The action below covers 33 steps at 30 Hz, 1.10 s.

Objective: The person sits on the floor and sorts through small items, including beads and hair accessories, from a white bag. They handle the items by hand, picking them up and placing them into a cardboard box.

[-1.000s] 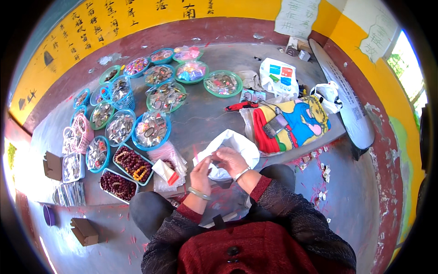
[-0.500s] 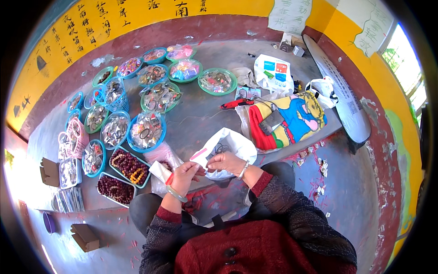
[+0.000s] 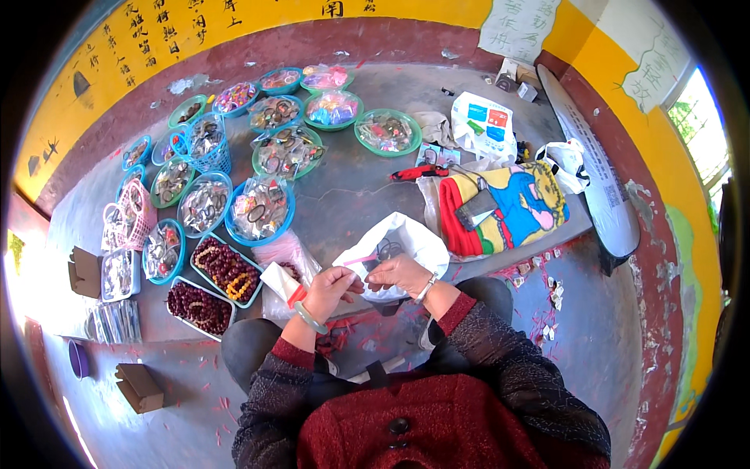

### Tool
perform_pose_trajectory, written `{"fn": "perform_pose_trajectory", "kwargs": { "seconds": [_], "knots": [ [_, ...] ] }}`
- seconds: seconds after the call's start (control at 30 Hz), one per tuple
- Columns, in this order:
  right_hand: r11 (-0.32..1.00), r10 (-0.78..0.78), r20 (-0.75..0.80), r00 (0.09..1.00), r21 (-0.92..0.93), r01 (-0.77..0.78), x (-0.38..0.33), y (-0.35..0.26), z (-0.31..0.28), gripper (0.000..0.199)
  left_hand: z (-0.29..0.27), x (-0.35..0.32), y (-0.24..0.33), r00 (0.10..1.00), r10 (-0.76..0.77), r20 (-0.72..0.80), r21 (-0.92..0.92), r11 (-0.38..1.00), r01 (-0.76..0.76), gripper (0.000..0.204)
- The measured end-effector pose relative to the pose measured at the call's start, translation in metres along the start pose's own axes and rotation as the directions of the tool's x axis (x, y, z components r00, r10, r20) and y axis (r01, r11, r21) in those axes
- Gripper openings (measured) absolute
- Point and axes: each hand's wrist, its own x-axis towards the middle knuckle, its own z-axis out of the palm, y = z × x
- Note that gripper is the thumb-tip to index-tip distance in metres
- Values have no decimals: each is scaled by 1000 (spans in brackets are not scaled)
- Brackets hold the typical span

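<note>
My left hand (image 3: 331, 290) and my right hand (image 3: 400, 274) meet over the near edge of a white plastic bag (image 3: 420, 236). Fingers of both hands are closed in a pinch, close together. Whatever they pinch is too small or hidden to make out; a thin pink strip (image 3: 358, 259) shows just beyond the fingertips. Thin dark loops (image 3: 387, 248) lie inside the bag's open mouth. Beside my left wrist are a white packet with a red end (image 3: 282, 282) and a clear plastic sleeve pile (image 3: 291, 252).
Several basins of packaged small goods (image 3: 260, 209) stand to the left and far side. Two trays of dark red beads (image 3: 226, 270) lie left. A folded colourful towel (image 3: 508, 209) lies right, with a phone-like dark rectangle (image 3: 476, 209) on it. Open cardboard box (image 3: 141, 388) sits low left.
The view has shifted slightly, so the surroundings sit a little to the right. My hands stay pinched over the bag, with the right hand slightly nearer the bag's middle.
</note>
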Motion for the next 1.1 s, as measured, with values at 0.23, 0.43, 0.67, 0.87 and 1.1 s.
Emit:
{"fn": "perform_pose_trajectory", "kwargs": {
  "seconds": [0.23,0.43,0.67,0.87,1.1],
  "knots": [
    [985,-55,-75,996,156,66,5,13,0,20,5,0,4,1000,-23,-21,-62,998,22,13],
    [978,-54,-87,995,198,70,4,12,2,16,6,0,2,1000,-24,-9,-112,993,23,12],
    [998,-53,-39,998,44,54,2,6,4,15,8,-2,4,998,-51,-25,-284,958,42,12],
    [978,-123,29,992,-164,126,3,9,9,13,2,0,-6,996,-91,-4,-355,931,84,13],
    [817,-160,157,975,-533,220,3,7,6,19,-6,1,-4,965,-209,157,-232,942,242,12]
  ]
}}
